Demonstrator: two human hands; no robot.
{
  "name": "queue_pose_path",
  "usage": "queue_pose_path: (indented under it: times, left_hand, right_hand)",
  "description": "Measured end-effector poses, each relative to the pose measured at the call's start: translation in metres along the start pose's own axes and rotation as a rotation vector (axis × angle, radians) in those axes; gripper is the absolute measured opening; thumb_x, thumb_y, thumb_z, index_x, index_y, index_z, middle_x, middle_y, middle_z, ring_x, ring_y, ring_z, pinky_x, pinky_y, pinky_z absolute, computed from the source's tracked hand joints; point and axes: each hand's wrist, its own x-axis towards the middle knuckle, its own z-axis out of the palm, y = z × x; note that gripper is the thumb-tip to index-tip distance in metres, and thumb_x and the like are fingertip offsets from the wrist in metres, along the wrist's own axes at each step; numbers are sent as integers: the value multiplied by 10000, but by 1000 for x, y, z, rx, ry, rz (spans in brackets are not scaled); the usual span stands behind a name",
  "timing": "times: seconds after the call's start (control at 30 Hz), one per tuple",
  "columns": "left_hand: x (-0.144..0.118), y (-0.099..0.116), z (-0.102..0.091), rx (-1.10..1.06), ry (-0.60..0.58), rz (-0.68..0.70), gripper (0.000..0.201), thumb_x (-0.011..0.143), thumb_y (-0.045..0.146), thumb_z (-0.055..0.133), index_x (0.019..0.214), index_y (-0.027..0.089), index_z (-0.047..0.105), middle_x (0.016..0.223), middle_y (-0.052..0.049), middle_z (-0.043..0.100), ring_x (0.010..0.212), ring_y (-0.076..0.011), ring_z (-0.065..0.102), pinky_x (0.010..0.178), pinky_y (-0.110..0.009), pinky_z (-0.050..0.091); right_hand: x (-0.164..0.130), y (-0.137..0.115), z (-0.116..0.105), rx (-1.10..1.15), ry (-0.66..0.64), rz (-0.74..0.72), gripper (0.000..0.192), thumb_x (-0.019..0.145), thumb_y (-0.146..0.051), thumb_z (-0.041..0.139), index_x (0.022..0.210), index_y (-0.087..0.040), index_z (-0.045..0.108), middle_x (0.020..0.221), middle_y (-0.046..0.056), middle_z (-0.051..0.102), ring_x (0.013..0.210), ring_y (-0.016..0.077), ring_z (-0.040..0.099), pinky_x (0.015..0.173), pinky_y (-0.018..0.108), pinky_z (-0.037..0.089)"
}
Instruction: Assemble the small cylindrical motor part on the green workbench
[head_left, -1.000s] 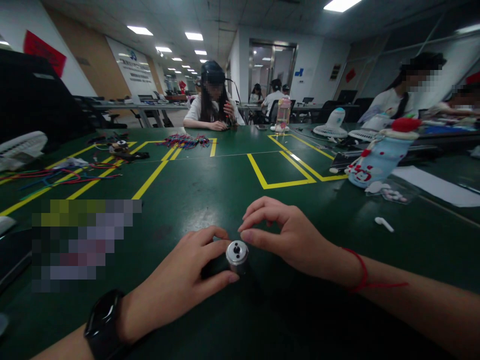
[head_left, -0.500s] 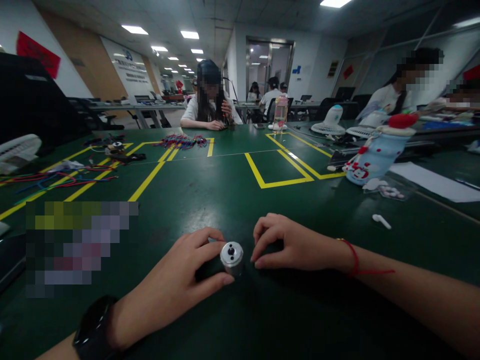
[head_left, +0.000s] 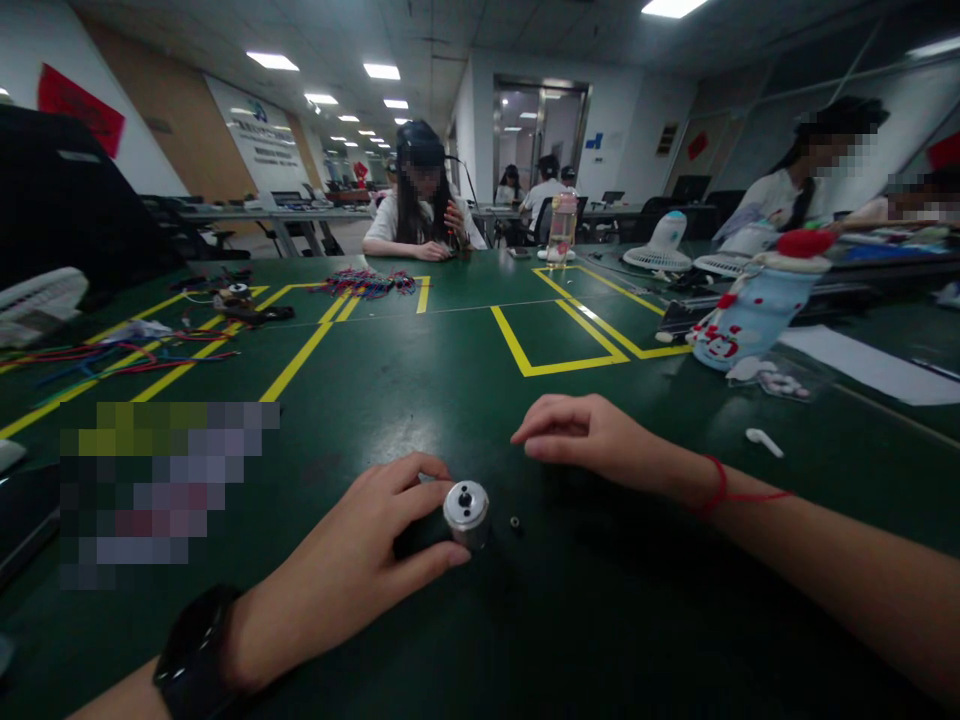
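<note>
A small silver cylindrical motor (head_left: 467,515) stands upright on the green table, its round top face showing a central shaft and two dark holes. My left hand (head_left: 382,530) grips it from the left, thumb on the near side and fingers on the far side. Just right of the motor lies a tiny metal ring-like part (head_left: 514,522), too small to make out fully. Above and beyond that part hovers my right hand (head_left: 574,432), fingers loosely bent and apart from both pieces; nothing shows in it.
Several coloured wires (head_left: 367,284) lie at the back and far left. On the right are a light-blue bottle (head_left: 757,310), a small plastic bag (head_left: 780,382), a white earbud (head_left: 765,442) and white paper (head_left: 870,362). A person (head_left: 420,200) sits across the table (head_left: 420,380).
My right hand has let go of the tiny metal part, leaving it on the table, and moved up and away. My left hand has stayed at the motor.
</note>
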Motion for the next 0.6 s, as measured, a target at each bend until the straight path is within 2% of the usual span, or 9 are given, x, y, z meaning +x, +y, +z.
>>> queue_pose_path:
  times: [0.1, 0.13, 0.23, 0.33, 0.4, 0.5, 0.6]
  left_hand:
    - [-1, -3, 1, -1, 8, 0, 203, 922, 385, 606, 1110, 313, 580, 1186, -7, 535, 1072, -236, 524, 925, -393, 437]
    - [-1, -5, 1, -2, 6, -5, 202, 921, 385, 607, 1107, 311, 584, 1187, -8, 537, 1070, -236, 527, 924, -391, 439]
    - [0, -8, 2, -9, -1, -11, 198, 921, 384, 605, 1101, 302, 589, 1187, -13, 541, 1065, -237, 531, 918, -387, 445]
    - [1, -8, 2, -8, 0, -4, 202, 923, 382, 602, 1108, 302, 585, 1191, -15, 539, 1071, -237, 529, 921, -391, 445]
    - [0, -7, 1, -4, 1, -3, 201, 923, 382, 601, 1107, 303, 585, 1192, -14, 541, 1072, -238, 530, 920, -393, 446]
    - [-2, -5, -3, 0, 9, 3, 196, 922, 375, 603, 1105, 306, 587, 1190, -10, 547, 1067, -237, 533, 919, -394, 447]
    - [-5, -8, -6, 1, 18, 10, 217, 915, 370, 611, 1121, 311, 580, 1187, -9, 550, 1070, -239, 532, 923, -400, 445]
  right_hand:
    - [11, 24, -21, 78, 410, 129, 293, 754, -427, 706, 871, -160, 730, 774, 33, 657, 670, 131, 559, 601, 254, 432]
    - [15, 35, -30, 73, 506, 148, 305, 743, -434, 706, 856, -151, 721, 756, 31, 647, 639, 123, 542, 577, 249, 419]
    - [23, 67, -52, 40, 680, 188, 315, 756, -426, 668, 847, -125, 688, 737, 43, 625, 584, 111, 502, 526, 245, 384]
    - [26, 84, -61, -10, 770, 200, 326, 795, -421, 608, 880, -112, 666, 693, 41, 598, 556, 114, 484, 507, 250, 378]
    - [24, 79, -59, -64, 756, 185, 313, 804, -413, 604, 880, -117, 670, 690, 41, 601, 574, 125, 497, 521, 259, 387]
    - [20, 53, -44, -138, 609, 140, 239, 774, -368, 669, 831, -138, 703, 731, 43, 638, 642, 142, 542, 576, 268, 414]
    - [14, 22, -18, -182, 254, 76, 170, 742, -319, 725, 803, -161, 731, 735, 24, 645, 619, 127, 545, 564, 254, 419]
